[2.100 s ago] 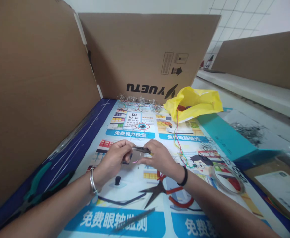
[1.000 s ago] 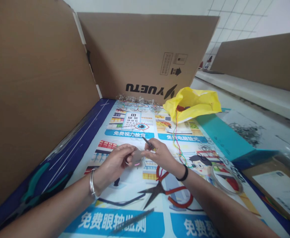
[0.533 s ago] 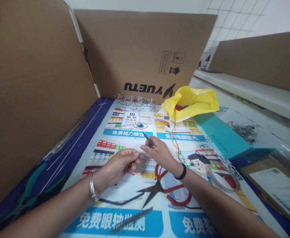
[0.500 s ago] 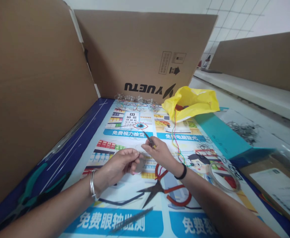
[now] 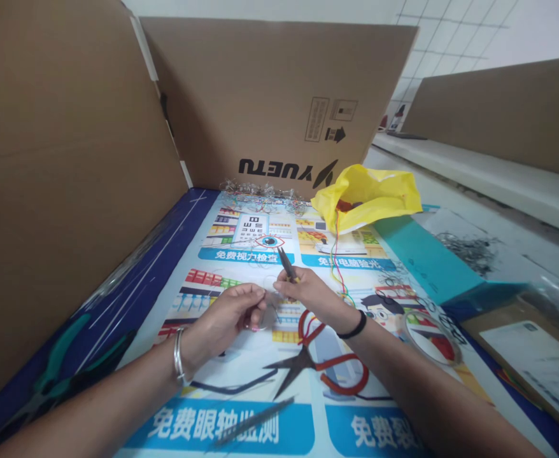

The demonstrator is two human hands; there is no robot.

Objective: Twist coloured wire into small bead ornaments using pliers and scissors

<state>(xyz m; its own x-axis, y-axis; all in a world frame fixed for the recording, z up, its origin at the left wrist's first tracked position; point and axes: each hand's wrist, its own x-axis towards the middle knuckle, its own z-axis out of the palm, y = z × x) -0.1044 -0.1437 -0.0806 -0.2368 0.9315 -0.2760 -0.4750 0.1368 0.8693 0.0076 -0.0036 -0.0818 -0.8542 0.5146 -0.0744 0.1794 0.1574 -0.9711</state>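
Right-hand grip [image 5: 303,294] around small pliers [image 5: 286,264] (seemingly), tip beyond fingers.

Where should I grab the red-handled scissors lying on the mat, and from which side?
Take the scissors by the red loop handles, coming from above on the right, probably. They lie flat and open, dark blades pointing left toward the left hand, handles just below the right hand.

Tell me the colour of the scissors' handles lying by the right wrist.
Red, on the scissors; the blades are dark. Clearest in the head view.
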